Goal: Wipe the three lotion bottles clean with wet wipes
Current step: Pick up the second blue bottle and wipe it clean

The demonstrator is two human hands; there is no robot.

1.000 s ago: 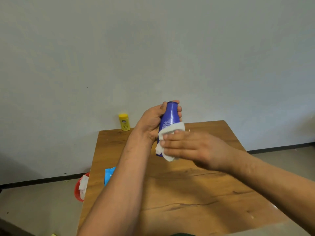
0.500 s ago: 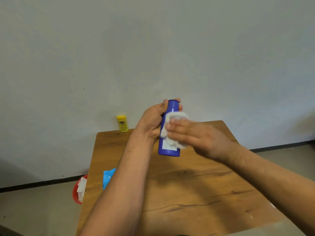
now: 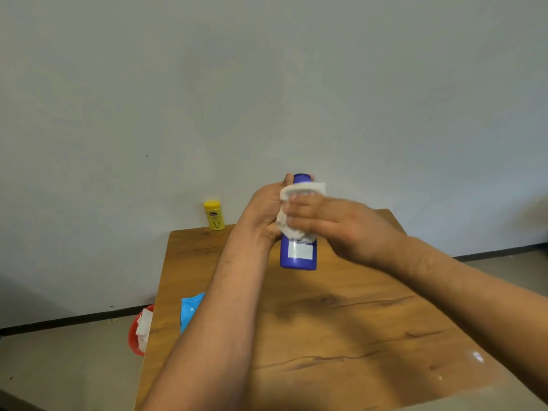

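A blue lotion bottle (image 3: 298,253) with a white label is held upright above the wooden table (image 3: 341,321). My left hand (image 3: 264,213) grips its upper part from the left, thumb near the top. My right hand (image 3: 335,226) presses a white wet wipe (image 3: 299,191) against the upper front of the bottle, fingers wrapped over the wipe. A small yellow lotion bottle (image 3: 214,215) stands at the table's far left corner by the wall. No third bottle is in view.
A blue wipe packet (image 3: 189,310) lies at the table's left edge, partly hidden by my left forearm. On the floor to the left a red bin (image 3: 135,336) holds used white wipes. A grey wall rises right behind the table.
My right hand has slid the wipe up the blue bottle, from its lower half to near the top. The left hand keeps its grip.
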